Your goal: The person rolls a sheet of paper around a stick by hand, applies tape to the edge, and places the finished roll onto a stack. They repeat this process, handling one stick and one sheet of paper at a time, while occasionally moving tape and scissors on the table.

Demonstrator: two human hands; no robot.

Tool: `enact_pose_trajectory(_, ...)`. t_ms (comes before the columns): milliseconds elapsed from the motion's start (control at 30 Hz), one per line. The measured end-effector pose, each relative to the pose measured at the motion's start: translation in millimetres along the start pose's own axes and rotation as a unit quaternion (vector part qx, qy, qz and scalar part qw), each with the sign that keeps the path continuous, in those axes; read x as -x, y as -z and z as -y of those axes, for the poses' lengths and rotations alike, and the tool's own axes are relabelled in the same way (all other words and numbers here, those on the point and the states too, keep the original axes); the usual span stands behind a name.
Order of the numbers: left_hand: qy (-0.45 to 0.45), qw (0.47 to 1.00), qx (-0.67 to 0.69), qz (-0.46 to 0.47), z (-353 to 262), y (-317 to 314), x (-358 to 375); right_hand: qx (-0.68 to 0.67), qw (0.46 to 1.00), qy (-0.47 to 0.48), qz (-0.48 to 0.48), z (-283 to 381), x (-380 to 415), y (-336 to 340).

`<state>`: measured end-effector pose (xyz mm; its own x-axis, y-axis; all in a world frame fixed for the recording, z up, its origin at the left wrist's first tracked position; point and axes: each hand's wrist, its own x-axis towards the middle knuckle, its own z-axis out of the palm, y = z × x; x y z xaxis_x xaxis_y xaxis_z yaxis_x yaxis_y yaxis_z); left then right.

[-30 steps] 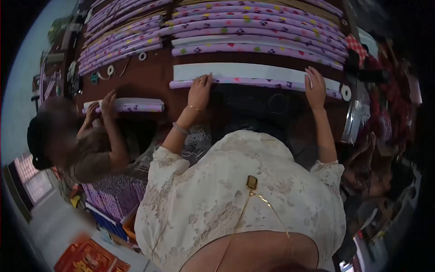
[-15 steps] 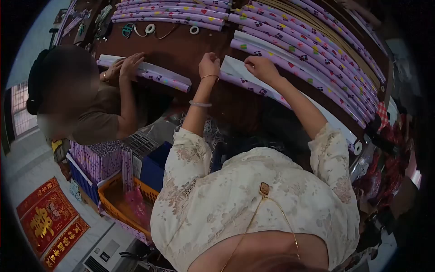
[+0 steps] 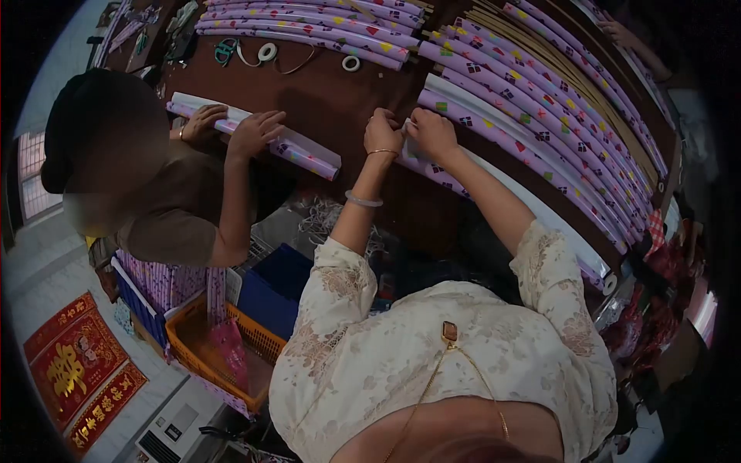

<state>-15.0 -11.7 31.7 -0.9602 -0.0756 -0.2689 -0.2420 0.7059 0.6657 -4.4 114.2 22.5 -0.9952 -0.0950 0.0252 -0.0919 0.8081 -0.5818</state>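
A partly rolled length of lilac printed wrapping paper (image 3: 437, 174) lies along the near table edge, its white underside showing. At its left end my left hand (image 3: 384, 133) is closed, fingers curled; whatever they hold is hidden. Right beside it, almost touching, my right hand (image 3: 433, 133) is closed in a pinch on the paper's white corner. To the left, a co-worker's hands (image 3: 255, 134) rest on another lilac roll (image 3: 309, 157) with its white side partly turned up.
Several finished lilac rolls (image 3: 532, 127) lie side by side beyond my right hand. Farther back are teal scissors (image 3: 225, 51) and white tape rolls (image 3: 351, 63). An orange crate (image 3: 258, 337) and a blue bin (image 3: 270, 285) stand below at left. Another person's hand (image 3: 615, 33) shows at far right.
My right hand has moved left, bringing the two hands together at the paper's end. The co-worker's nearer hand has slid right along its roll. The whole view has shifted slightly.
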Motion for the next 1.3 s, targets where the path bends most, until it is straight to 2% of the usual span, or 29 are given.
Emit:
enact_pose_trajectory(133, 0.007, 1.0, 0.015, 0.013, 2.4, 0.9, -1.9, 0.015, 0.999, -0.033, -0.015, 6.3, -1.8, -1.7)
enact_pose_trajectory(467, -0.015, 1.0, 0.017, 0.009, 7.1, -1.0, -2.6, 0.042, 0.998, -0.047, 0.011, 14.8, -5.7, 3.4)
enact_pose_trajectory(533, -0.004, 1.0, 0.003, 0.014, 6.0, -2.0, -2.3, 0.043, 0.994, -0.098, 0.03, 13.2, -8.7, -1.6)
enact_pose_trajectory(867, -0.014, 1.0, 0.022, 0.014, 15.7, -9.0, -7.5, 0.056, 0.995, -0.08, -0.001, 7.8, -8.0, -9.2)
enact_pose_trajectory(1300, -0.014, 0.999, 0.036, 0.016, 22.1, -11.0, -14.0, 0.038, 0.998, -0.044, 0.015, 1.4, -1.9, -13.5)
